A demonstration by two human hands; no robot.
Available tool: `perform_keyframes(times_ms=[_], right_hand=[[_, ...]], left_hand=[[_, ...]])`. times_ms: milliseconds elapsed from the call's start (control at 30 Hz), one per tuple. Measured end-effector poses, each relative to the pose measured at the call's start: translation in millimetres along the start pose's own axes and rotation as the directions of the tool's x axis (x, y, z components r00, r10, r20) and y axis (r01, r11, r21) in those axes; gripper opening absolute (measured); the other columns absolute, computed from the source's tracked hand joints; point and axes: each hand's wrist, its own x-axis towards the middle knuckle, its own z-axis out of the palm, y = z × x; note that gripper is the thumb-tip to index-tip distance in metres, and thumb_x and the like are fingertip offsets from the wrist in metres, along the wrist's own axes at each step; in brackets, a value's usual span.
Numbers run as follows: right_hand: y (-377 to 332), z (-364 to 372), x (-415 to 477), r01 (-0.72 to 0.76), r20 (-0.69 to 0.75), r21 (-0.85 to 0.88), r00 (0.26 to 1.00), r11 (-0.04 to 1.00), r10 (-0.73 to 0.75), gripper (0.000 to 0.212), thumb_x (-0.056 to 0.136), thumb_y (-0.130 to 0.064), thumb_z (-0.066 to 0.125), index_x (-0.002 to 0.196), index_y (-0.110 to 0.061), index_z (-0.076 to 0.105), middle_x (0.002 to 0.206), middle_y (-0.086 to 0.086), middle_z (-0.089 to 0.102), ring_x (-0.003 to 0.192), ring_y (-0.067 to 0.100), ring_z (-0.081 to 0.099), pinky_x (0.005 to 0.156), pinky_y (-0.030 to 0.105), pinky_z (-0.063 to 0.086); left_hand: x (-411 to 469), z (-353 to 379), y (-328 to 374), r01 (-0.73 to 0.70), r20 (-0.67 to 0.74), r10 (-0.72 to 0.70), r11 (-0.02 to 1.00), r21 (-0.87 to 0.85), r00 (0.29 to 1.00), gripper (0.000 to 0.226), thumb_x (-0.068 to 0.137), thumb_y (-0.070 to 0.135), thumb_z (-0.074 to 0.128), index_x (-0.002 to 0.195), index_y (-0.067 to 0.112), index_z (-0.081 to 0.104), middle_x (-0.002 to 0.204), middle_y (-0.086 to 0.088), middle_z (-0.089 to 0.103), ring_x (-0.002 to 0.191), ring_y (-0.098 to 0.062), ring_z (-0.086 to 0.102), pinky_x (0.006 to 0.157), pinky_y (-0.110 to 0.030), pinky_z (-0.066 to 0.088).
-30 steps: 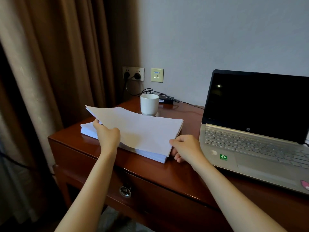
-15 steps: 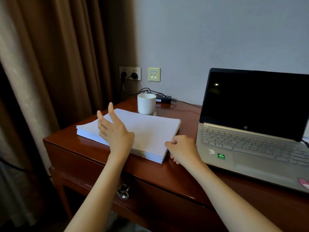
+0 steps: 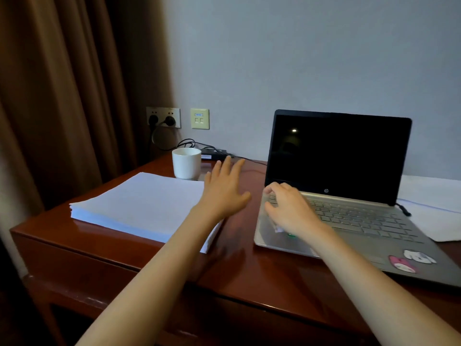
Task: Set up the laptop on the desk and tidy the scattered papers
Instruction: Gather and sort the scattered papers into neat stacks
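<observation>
Head view: a glossy red-brown wooden desk [image 3: 249, 278] stands against a grey wall [image 3: 299, 58], beside a brown curtain [image 3: 62, 96]. On its right sits an open silver laptop [image 3: 336, 156], on its left a stack of white papers [image 3: 139, 203]. Between them the left hand [image 3: 225, 189] hovers, fingers spread, empty; the right hand [image 3: 290, 208], loosely curved and empty, is over the keyboard [image 3: 354, 216]

Dimly lit. Glints as a small spot on the dark laptop screen [image 3: 339, 156]. Gleams softly along the front left edge of the desk [image 3: 74, 228]. Smeared by motion at the left hand [image 3: 224, 193]; soft and bowed at the curtain [image 3: 50, 96].
</observation>
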Motion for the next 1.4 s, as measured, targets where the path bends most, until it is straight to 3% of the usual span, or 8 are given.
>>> perform_keyframes(times_ms=[100, 200, 367, 667, 833, 967, 1200, 1400], right_hand=[[23, -13, -2, -0.054, 0.022, -0.112, 0.998, 0.992, 0.057, 0.049, 0.095, -0.028, 0.045, 0.141, -0.017, 0.035, 0.144, 0.005, 0.037, 0.130, 0.025, 0.036, 0.104, 0.037, 0.035], [46, -24, -7, -0.135, 0.051, -0.194, 0.988, 0.972, 0.147, 0.056, 0.096, -0.035, 0.044, 0.146, -0.016, 0.028, 0.150, 0.005, 0.029, 0.137, 0.026, 0.028, 0.110, 0.038, 0.028], [82, -43, -20, -0.253, 0.087, -0.125, 0.960, 0.959, 0.264, 0.059, 0.096, -0.033, 0.046, 0.148, -0.014, 0.026, 0.153, 0.006, 0.026, 0.139, 0.026, 0.026, 0.111, 0.037, 0.027], [174, -84, -57, -0.453, 0.054, -0.055, 0.888, 0.890, 0.456, 0.040, 0.092, -0.030, 0.050, 0.130, -0.017, 0.051, 0.132, 0.010, 0.052, 0.116, 0.029, 0.050, 0.096, 0.041, 0.044], [222, -101, -87, -0.614, 0.020, -0.049, 0.788, 0.788, 0.615, 0.051, 0.093, -0.034, 0.049, 0.139, -0.014, 0.042, 0.149, 0.007, 0.037, 0.134, 0.028, 0.038, 0.109, 0.040, 0.033], [253, -111, -113, -0.693, -0.035, -0.088, 0.720, 0.716, 0.693, 0.050, 0.094, -0.038, 0.046, 0.139, -0.018, 0.042, 0.150, 0.005, 0.035, 0.135, 0.028, 0.036, 0.109, 0.043, 0.031], [288, -125, -154, -0.784, -0.071, -0.193, 0.611, 0.590, 0.788, 0.057, 0.098, -0.045, 0.035, 0.148, -0.023, 0.023, 0.157, 0.005, 0.017, 0.143, 0.028, 0.016, 0.112, 0.051, 0.021], [314, -133, -173, -0.825, -0.084, -0.137, 0.562, 0.549, 0.823, 0.055, 0.098, -0.045, 0.034, 0.147, -0.022, 0.025, 0.156, 0.007, 0.019, 0.142, 0.028, 0.019, 0.113, 0.050, 0.020]], left_hand=[[12, 4, 22, -0.103, 0.185, 0.083, 0.990, 0.100, 0.979, 0.079, 0.088, 0.046, 0.052, 0.151, 0.029, 0.006, 0.159, -0.004, -0.008, 0.146, -0.026, -0.010, 0.116, -0.049, -0.005], [21, 10, 45, -0.196, 0.276, 0.160, 0.975, 0.107, 0.948, 0.078, 0.089, 0.052, 0.049, 0.151, 0.030, 0.008, 0.160, -0.005, -0.006, 0.146, -0.025, -0.011, 0.116, -0.049, -0.007], [35, 22, 84, -0.302, 0.365, 0.261, 0.951, 0.059, 0.894, 0.071, 0.092, 0.054, 0.042, 0.151, 0.029, 0.010, 0.160, -0.006, -0.003, 0.146, -0.026, -0.009, 0.117, -0.047, -0.005], [54, 44, 164, -0.433, 0.440, 0.392, 0.901, -0.006, 0.808, 0.059, 0.096, 0.049, 0.037, 0.149, 0.027, 0.021, 0.159, -0.007, 0.005, 0.147, -0.027, -0.005, 0.117, -0.046, -0.002], [49, 62, 210, -0.493, 0.466, 0.455, 0.869, -0.046, 0.759, 0.055, 0.097, 0.047, 0.038, 0.147, 0.027, 0.029, 0.159, -0.006, 0.008, 0.147, -0.026, -0.003, 0.117, -0.045, -0.001], [42, 75, 244, -0.543, 0.481, 0.505, 0.837, -0.070, 0.717, 0.054, 0.097, 0.047, 0.037, 0.146, 0.026, 0.030, 0.159, -0.007, 0.008, 0.147, -0.025, -0.001, 0.117, -0.045, 0.001], [27, 105, 300, -0.649, 0.536, 0.582, 0.757, -0.081, 0.612, 0.051, 0.098, 0.046, 0.034, 0.145, 0.026, 0.033, 0.157, -0.010, 0.014, 0.147, -0.026, 0.002, 0.117, -0.045, 0.004], [26, 129, 335, -0.683, 0.546, 0.605, 0.726, -0.079, 0.580, 0.055, 0.097, 0.045, 0.036, 0.147, 0.023, 0.030, 0.157, -0.010, 0.013, 0.147, -0.027, 0.003, 0.117, -0.044, 0.004]])
